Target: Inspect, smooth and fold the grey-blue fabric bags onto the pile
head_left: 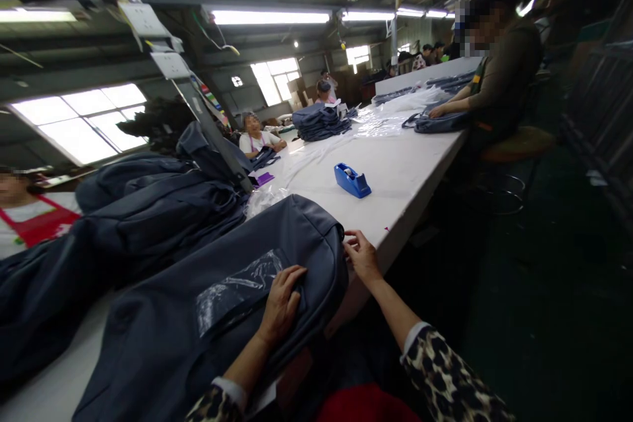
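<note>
A large dark blue-grey bag (163, 303) lies across the near end of the white table, with a clear plastic pocket (240, 290) on its upper face. My left hand (281, 303) rests on the bag just right of that pocket, its fingers bent and a bit of the fabric between fingers and thumb. At the bag's right end, my right hand (362, 256) pinches the edge with thumb and fingertips; the exact part under the fingertips is too small to make out. A blue tape dispenser (352, 180) stands on the table beyond the bag.
More dark bags (158, 211) are heaped to the left, beside a slanting metal post (198, 92). Folded bags (321, 120) are stacked farther along the white table (316, 161). A co-worker (504, 59) handles a bag at the right edge; other people sit along the left side.
</note>
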Available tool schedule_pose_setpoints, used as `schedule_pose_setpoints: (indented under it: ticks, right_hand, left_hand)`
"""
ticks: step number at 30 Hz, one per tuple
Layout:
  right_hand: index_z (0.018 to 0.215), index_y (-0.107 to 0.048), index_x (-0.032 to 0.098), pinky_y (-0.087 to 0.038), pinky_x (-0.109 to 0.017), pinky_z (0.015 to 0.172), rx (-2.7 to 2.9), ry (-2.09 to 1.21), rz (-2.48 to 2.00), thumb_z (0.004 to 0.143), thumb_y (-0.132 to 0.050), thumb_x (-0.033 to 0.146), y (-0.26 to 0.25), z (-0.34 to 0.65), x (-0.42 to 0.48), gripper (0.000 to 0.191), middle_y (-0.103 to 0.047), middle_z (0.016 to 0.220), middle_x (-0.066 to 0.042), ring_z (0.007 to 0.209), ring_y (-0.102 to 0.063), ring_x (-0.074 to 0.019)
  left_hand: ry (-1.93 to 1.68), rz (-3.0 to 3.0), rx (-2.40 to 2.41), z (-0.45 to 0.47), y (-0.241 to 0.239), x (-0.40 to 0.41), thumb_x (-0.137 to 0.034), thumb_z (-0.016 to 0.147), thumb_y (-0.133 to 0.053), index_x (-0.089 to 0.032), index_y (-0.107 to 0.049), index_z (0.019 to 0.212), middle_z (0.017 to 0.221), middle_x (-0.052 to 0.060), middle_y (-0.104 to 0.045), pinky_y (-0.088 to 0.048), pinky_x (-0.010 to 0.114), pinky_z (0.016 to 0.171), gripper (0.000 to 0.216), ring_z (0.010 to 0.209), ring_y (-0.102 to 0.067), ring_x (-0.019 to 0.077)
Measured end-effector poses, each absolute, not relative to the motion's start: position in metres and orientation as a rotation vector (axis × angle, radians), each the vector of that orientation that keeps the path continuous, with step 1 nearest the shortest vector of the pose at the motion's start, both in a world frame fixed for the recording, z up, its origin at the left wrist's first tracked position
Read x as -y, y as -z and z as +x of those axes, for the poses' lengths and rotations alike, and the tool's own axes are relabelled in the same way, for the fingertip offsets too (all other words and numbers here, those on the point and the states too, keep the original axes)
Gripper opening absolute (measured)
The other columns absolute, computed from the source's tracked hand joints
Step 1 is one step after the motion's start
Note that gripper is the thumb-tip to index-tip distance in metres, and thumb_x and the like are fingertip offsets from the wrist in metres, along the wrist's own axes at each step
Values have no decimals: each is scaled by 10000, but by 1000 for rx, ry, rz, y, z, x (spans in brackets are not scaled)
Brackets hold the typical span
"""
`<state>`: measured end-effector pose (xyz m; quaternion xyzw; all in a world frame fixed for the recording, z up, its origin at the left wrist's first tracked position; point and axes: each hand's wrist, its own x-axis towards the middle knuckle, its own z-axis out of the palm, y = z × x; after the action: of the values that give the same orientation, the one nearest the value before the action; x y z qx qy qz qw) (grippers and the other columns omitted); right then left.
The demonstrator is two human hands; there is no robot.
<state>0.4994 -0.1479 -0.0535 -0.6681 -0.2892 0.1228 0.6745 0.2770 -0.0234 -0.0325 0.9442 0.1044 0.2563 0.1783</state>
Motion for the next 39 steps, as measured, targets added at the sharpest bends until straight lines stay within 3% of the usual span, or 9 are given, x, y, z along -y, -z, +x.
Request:
schedule_pose_setpoints:
  ticks: [5,10,16,21,26,29,33,39]
  right_hand:
    - [829,-605,238,-469,-273,661,725,-140,-1646,810,-584,346,39,508,134,111,-627,808,3,692,-587,-148]
    - [850,-591,230,-419,-268,664,710,-32,-1797,840,-589,339,29,512,133,109,-636,790,-5,703,-583,-161]
    - [876,-635,224,-391,-267,712,787,19,-1881,849,-600,296,28,507,133,85,-670,990,-58,841,-602,-185]
    - [930,-633,217,-409,-266,732,734,-32,-1850,860,-535,268,34,503,129,130,-670,1005,-75,895,-597,-197]
    - [856,-571,217,-445,-264,602,756,-290,-1705,840,-467,326,35,525,131,151,-603,701,-5,650,-559,-157]
    - [804,-522,228,-426,-227,467,907,-571,-1573,758,-564,374,28,549,136,158,-513,561,71,484,-487,-114]
    - [704,-486,215,-444,-211,430,1039,-822,-1457,643,-664,300,13,586,141,207,-503,529,85,441,-462,-84]
    - [664,-528,189,-492,-236,483,1083,-1018,-1401,614,-662,208,9,631,145,144,-540,508,66,408,-464,-69]
  left_hand:
    - [-729,2689,-282,278,27,24,-142,863,-371,-191,-547,1295,1306,99,-530,-393,444,1075,469,1228,-477,241]
    - [-713,2697,-278,278,28,24,-127,854,-366,-192,-541,1308,1309,100,-524,-388,449,1074,490,1224,-474,243]
    - [-675,2733,-275,278,27,24,-134,865,-364,-224,-488,1402,1337,87,-504,-380,450,1078,558,1227,-460,244]
    - [-635,2764,-268,278,24,26,-124,868,-368,-251,-481,1424,1367,74,-503,-373,453,1073,582,1223,-452,252]
    - [-607,2773,-231,278,22,25,-130,887,-365,-258,-483,1428,1406,64,-499,-356,456,1077,568,1228,-444,256]
    - [-588,2774,-232,277,23,25,-141,900,-374,-271,-488,1425,1407,58,-499,-351,456,1074,552,1216,-445,256]
    - [-545,2768,-222,277,24,24,-165,924,-375,-280,-495,1421,1417,53,-489,-346,449,1076,523,1208,-442,252]
    - [-432,2778,-185,276,24,21,-249,949,-387,-284,-512,1412,1438,63,-487,-361,470,1061,480,1201,-445,273]
